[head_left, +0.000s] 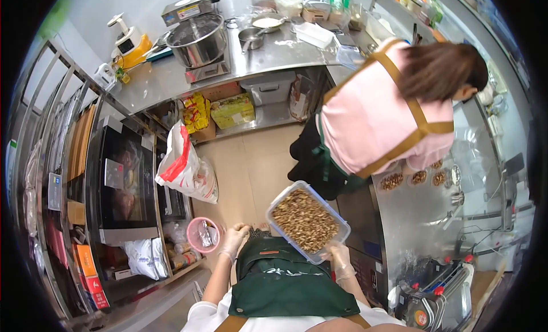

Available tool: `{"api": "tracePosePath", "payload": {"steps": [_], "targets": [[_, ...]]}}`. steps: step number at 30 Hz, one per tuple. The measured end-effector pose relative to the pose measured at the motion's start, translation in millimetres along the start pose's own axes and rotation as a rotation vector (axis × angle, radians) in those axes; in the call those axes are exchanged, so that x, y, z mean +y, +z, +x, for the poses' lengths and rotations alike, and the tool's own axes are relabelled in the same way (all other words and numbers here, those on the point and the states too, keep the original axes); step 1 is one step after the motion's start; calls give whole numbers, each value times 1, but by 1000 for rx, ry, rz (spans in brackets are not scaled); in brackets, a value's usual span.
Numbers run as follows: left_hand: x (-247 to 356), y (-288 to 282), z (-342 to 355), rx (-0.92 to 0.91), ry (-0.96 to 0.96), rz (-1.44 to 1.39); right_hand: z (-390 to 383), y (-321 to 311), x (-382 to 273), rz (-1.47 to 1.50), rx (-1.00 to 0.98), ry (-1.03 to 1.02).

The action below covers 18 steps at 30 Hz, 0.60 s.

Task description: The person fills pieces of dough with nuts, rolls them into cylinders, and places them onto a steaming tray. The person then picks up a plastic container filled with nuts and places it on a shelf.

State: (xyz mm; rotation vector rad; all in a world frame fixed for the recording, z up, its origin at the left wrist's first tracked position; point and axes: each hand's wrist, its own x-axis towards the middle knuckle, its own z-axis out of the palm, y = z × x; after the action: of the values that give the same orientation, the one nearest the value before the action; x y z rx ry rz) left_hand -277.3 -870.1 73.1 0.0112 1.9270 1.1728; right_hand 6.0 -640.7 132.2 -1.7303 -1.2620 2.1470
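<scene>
My right hand (341, 260), in a thin clear glove, holds a clear rectangular plastic container (278, 199) by its near right corner. The container is full of brown chopped nuts (305, 219) and sits tilted in front of my green apron (285, 278). My left hand (234, 239), also gloved, hangs at my left side with fingers curled loosely, holding nothing, just right of a small pink bin (204, 234) on the floor.
A person in a pink top and brown apron straps (381, 118) bends over the steel counter (416, 218) at right, where small round pastries (391, 181) lie. An oven (123, 180) stands at left, a white sack (185, 166) on the floor, a mixer bowl (197, 41) on the far counter.
</scene>
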Motion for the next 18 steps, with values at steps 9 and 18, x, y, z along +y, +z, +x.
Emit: {"api": "tracePosePath", "payload": {"steps": [9, 18], "targets": [[90, -94, 68, -485, 371, -285, 33, 126, -91, -220, -217, -23], [194, -118, 172, -370, 171, -318, 164, 212, -187, -445, -188, -223]]}}
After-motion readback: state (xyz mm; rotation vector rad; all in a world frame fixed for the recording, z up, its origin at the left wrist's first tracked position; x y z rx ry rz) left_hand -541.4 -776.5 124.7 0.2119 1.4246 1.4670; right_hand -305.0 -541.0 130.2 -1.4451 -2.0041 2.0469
